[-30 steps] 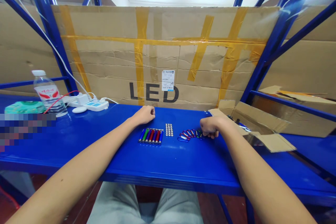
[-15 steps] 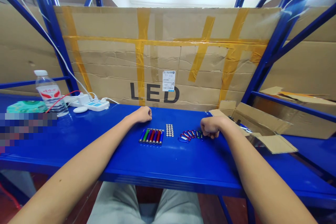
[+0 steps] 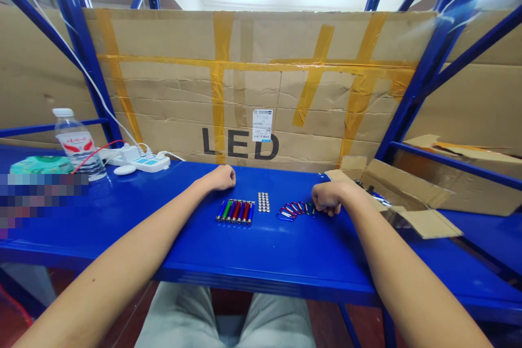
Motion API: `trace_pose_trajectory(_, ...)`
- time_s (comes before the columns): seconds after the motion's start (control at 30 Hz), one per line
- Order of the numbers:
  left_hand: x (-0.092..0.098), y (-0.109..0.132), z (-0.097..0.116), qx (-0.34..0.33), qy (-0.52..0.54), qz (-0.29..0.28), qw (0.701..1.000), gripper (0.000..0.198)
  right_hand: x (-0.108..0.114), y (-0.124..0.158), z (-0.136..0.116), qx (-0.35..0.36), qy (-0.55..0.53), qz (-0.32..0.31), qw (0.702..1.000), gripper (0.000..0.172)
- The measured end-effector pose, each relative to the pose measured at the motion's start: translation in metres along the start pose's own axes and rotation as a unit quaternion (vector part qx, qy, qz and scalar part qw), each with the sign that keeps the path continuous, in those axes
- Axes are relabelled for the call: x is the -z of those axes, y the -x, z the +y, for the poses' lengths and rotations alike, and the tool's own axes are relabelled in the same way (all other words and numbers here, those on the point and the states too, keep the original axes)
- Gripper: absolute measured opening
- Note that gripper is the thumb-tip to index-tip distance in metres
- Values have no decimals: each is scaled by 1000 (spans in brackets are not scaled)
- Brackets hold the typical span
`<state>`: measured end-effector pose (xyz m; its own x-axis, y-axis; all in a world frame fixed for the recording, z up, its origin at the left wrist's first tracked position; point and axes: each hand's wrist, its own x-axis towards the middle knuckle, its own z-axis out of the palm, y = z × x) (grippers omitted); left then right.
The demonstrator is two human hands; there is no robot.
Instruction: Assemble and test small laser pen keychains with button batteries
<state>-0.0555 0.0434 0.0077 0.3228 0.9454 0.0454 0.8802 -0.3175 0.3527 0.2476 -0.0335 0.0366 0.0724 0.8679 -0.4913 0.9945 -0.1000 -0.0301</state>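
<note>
My left hand [image 3: 224,178] rests on the blue table [image 3: 261,253] as a loose fist, just behind a row of several small metallic tubes [image 3: 235,212] in blue, green, red and purple. Nothing shows in its curled fingers. To the right of the tubes lie several small silver discs [image 3: 263,202] in neat rows. Farther right, several coloured carabiners [image 3: 290,210] form an arc. At the arc's right end is my right hand [image 3: 327,199], its fingers curled downward beside the last carabiner; whether it holds anything is hidden.
An open cardboard box [image 3: 402,190] with small items stands at the right. At the left are a water bottle [image 3: 79,144], a power strip [image 3: 149,162] and a green packet [image 3: 41,165]. A large cardboard sheet [image 3: 171,98] stands behind the table.
</note>
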Motion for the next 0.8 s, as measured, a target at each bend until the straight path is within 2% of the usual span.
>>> trace_pose_trajectory(0.4, 15, -4, -16, -7, 42, -92, 995, 12, -2, -12, 8, -1, 8, 2, 1000, 23)
trace_pose_trajectory(0.63, 30, 6, -20, -24, 46, -206, 977, 17, -2, -12, 8, -3, 1, 31, 1000, 21)
trace_pose_trajectory(0.8, 30, 7, -18, -19, 46, -211, 976, 18, -1, -10, 5, 1, 5, 25, 1000, 23)
